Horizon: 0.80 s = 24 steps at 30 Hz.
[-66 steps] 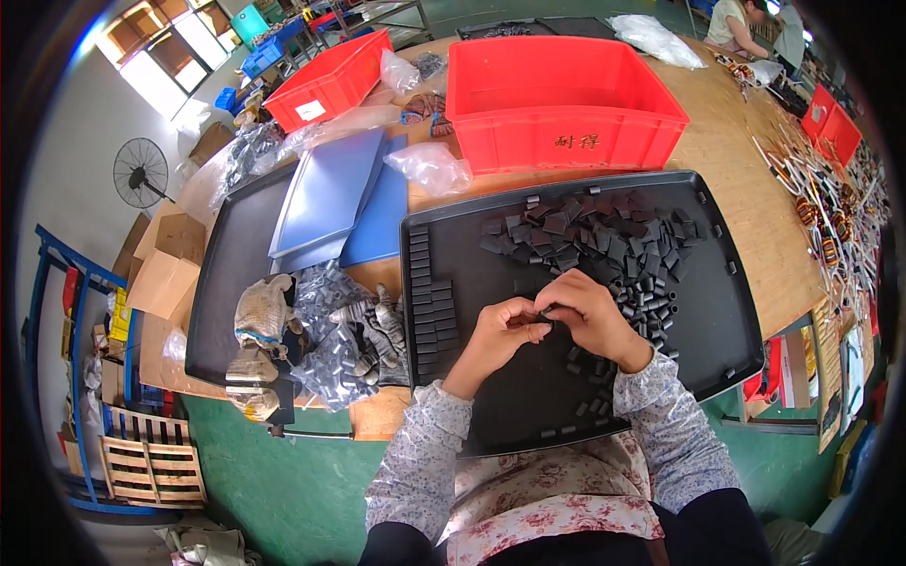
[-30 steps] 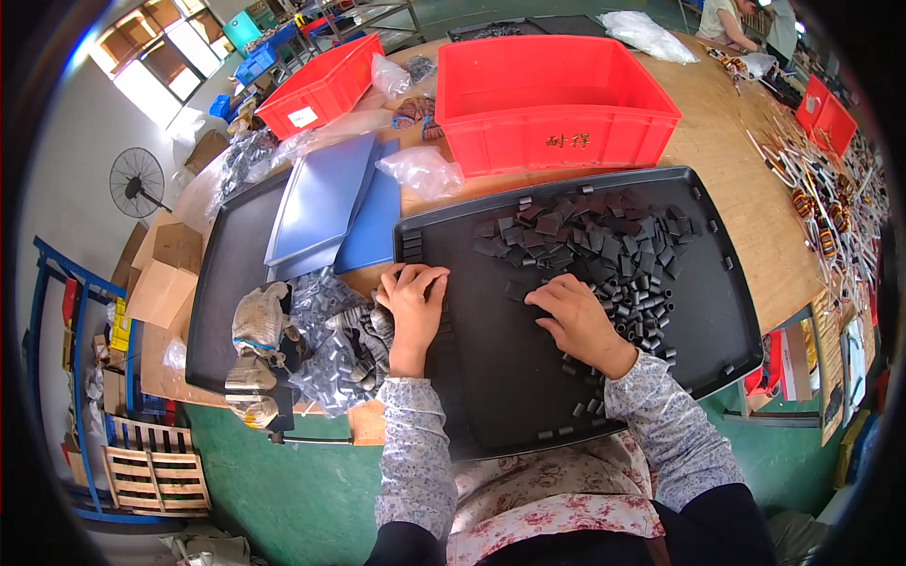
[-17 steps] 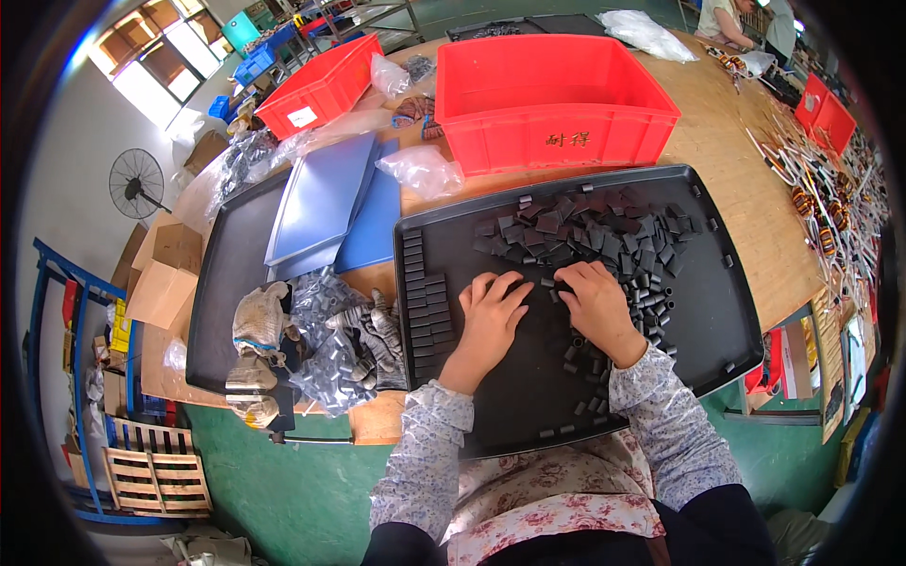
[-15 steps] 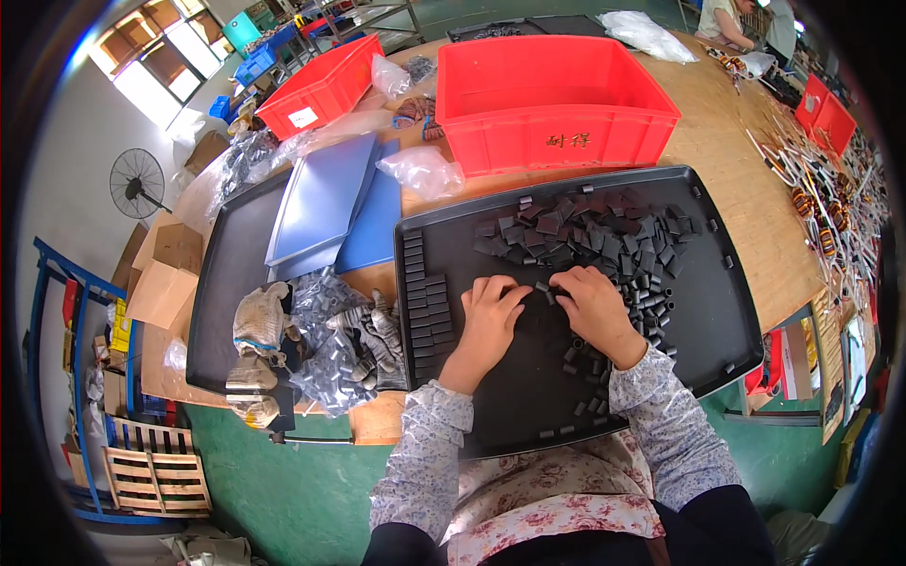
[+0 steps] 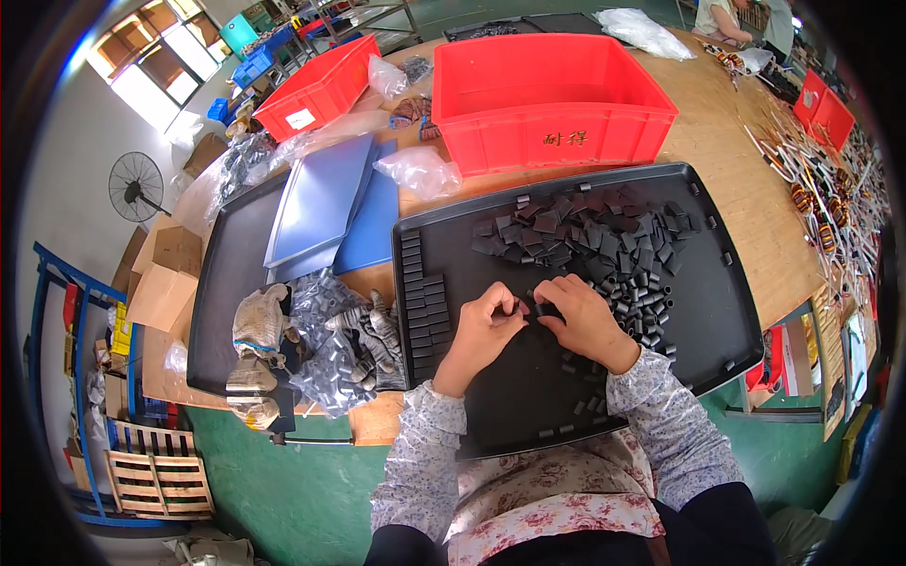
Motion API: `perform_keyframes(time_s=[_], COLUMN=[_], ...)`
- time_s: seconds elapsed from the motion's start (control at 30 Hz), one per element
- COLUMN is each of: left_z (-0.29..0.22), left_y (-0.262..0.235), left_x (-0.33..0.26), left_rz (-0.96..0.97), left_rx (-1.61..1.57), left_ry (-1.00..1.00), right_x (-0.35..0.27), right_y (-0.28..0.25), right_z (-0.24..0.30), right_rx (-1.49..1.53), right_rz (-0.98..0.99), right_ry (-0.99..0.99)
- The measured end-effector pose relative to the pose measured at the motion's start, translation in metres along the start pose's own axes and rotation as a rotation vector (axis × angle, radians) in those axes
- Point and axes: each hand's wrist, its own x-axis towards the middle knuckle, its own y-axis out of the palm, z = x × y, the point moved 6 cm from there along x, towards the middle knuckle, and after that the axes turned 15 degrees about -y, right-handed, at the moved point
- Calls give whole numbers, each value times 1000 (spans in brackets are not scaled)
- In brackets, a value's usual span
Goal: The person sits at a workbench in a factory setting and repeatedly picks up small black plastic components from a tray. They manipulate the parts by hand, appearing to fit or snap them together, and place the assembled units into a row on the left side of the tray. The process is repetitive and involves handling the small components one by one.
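Note:
Both hands meet above the middle of a black tray [image 5: 528,415]. The fingers of my left hand [image 5: 486,330] curl in a pinch around a small dark piece, mostly hidden by the fingertips. Just to its right, my right hand [image 5: 583,319] pinches a short black piece [image 5: 542,309] between thumb and fingers. Beyond the hands lies a loose heap of flat black pieces [image 5: 547,222]. Short black tubes [image 5: 642,307] are scattered to the right of my right hand. Along the tray's left side, several black pieces [image 5: 427,307] lie in neat columns.
A large red bin [image 5: 557,141] stands behind the tray, with another red bin [image 5: 316,90] farther left. Blue sheets [image 5: 321,203], bagged parts [image 5: 326,311] and work gloves [image 5: 260,325] lie to the left. Wires [image 5: 830,208] pile up at the right; a person [image 5: 722,21] is at the far right.
My left hand has turned and curled its fingers into a tighter pinch. My right hand has shifted slightly left, bringing its piece closer to the left fingertips.

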Motion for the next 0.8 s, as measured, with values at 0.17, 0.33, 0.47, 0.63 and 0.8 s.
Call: perform_keyframes(time_s=[0.17,0.33,0.47,0.63,0.8], left_z=[-8,-10,-1,1,-3], left_y=[0,1,3,6,10], left_x=[-2,-3,-4,-4,-7], left_rz=[78,-24,112,161,181], left_rx=[134,-266,-107,-148,-247], left_ry=[-204,-204,-289,-281,-289], right_x=[-3,1,2,0,-5], right_y=[-4,-4,-6,1,10], right_z=[-7,2,-2,-16,-20], right_rx=[-2,-56,14,754,967], right_rz=[-31,-44,-120,-290,-232], right_ry=[35,-21,-27,238,366])
